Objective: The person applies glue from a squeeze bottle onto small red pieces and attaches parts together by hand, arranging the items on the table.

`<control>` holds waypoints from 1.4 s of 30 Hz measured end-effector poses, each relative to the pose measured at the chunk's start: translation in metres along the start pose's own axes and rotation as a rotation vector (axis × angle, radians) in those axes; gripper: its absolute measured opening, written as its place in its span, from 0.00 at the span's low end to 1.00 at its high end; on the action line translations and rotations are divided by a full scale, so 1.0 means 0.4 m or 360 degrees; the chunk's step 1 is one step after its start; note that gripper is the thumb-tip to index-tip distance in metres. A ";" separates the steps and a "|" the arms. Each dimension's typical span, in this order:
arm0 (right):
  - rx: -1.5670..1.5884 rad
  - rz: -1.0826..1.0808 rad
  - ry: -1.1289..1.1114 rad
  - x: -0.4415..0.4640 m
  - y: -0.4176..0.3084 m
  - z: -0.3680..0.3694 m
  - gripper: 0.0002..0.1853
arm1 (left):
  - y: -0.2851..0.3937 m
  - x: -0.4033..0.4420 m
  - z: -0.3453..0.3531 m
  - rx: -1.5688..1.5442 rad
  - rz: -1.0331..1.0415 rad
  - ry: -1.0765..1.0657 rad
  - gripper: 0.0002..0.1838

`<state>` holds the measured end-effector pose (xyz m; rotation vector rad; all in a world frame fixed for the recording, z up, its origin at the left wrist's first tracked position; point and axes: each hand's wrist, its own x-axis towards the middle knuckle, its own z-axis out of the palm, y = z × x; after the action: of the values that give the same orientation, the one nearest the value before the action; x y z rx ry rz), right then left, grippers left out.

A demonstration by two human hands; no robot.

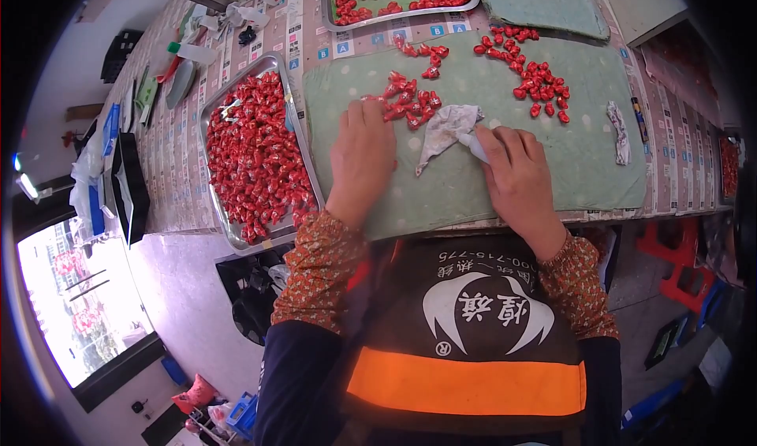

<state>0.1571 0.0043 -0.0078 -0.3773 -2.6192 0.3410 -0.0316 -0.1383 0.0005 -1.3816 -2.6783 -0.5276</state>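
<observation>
My right hand (520,174) pinches the edge of a crumpled white cloth (449,130), which lies bunched on the green mat (441,194). My left hand (363,154) is closed, fingers curled down at the near left side of a loose cluster of small shiny red figurine-like pieces (412,99). Its fingertips are partly hidden, so what they hold cannot be made out. A bit of red shows beside that hand. Further right on the mat lies another group of red pieces (540,83).
Left of the mat, a metal tray (206,142) is heaped with red pieces. Another metal tray (402,16) with red pieces stands at the back. A folded cloth (619,134) and a pen (639,120) lie at the right. A green-capped bottle (193,52) is far left.
</observation>
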 end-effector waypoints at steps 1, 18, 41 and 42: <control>0.0015 0.0001 -0.0011 0.002 0.005 0.004 0.27 | -0.002 0.009 0.011 -0.0010 0.0004 0.0054 0.09; 0.2118 0.1083 -0.0105 -0.045 -0.008 -0.141 0.19 | 0.111 -0.056 -0.063 -0.3386 -0.1179 -0.0900 0.12; 0.1638 0.0576 -0.0020 -0.104 -0.041 -0.178 0.17 | 0.160 -0.163 -0.029 -0.3652 -0.1398 -0.0999 0.12; 0.1639 0.0558 -0.0012 -0.104 -0.041 -0.177 0.17 | 0.159 -0.164 -0.029 -0.3642 -0.1378 -0.0997 0.12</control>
<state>0.2231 -0.0122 0.0407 -0.4409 -2.0039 1.6750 0.0571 -0.1593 0.0133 -0.1662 0.6238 1.6288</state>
